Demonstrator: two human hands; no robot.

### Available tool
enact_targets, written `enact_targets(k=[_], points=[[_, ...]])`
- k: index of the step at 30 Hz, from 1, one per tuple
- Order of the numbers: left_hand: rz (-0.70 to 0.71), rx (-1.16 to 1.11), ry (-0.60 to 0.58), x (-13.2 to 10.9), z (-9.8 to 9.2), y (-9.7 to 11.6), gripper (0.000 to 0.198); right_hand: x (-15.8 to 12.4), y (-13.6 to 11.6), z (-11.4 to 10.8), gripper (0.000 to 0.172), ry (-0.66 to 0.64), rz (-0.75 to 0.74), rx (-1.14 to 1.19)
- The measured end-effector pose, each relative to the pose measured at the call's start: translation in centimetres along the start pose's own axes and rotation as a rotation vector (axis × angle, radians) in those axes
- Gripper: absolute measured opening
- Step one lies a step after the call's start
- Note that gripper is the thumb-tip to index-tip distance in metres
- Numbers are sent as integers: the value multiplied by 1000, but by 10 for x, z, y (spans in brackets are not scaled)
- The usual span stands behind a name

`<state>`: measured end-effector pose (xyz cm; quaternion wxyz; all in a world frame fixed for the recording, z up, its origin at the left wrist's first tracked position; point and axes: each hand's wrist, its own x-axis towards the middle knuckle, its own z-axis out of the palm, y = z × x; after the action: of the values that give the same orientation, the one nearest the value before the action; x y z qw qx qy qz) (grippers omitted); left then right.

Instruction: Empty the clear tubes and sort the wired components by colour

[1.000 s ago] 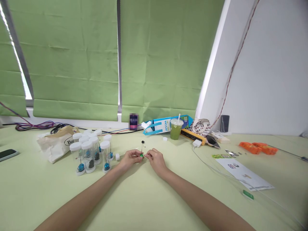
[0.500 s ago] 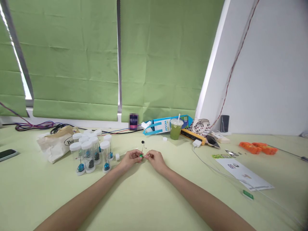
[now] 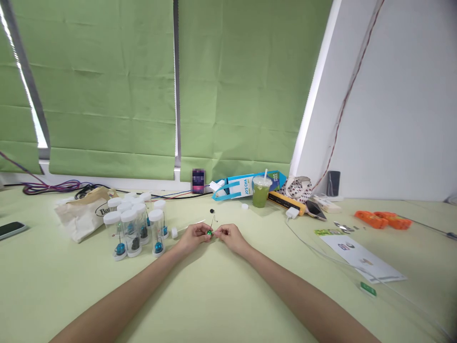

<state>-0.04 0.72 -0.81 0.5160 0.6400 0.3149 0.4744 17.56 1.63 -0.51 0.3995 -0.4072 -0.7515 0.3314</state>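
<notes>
Over the middle of the table, my left hand (image 3: 193, 238) is closed in a pinch on a small shiny green ball (image 3: 209, 233). A thin bent wire (image 3: 213, 220) rises from about the ball. My right hand (image 3: 232, 238) is pinched just right of the ball, fingertips close to it; whatever is between them is too small to make out. Behind my left hand a clear tube (image 3: 193, 225) lies on its side, with a white cap (image 3: 174, 232) at its left end. A small black round piece (image 3: 212, 210) lies just beyond the wire.
Several capped clear tubes (image 3: 156, 231) with blue or dark balls stand left, before a paper bag (image 3: 84, 216). Behind are a loose white cap (image 3: 244, 206), a green drink cup (image 3: 262, 193) and a power strip (image 3: 285, 202). A printed sheet (image 3: 357, 255) and orange objects (image 3: 382, 219) lie right.
</notes>
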Motion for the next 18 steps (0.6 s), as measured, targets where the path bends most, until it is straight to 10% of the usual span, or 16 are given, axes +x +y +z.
enact_targets(k=[18], points=[[-3,4,3,0,2,2,25,0,0,1,25,33,26,27]])
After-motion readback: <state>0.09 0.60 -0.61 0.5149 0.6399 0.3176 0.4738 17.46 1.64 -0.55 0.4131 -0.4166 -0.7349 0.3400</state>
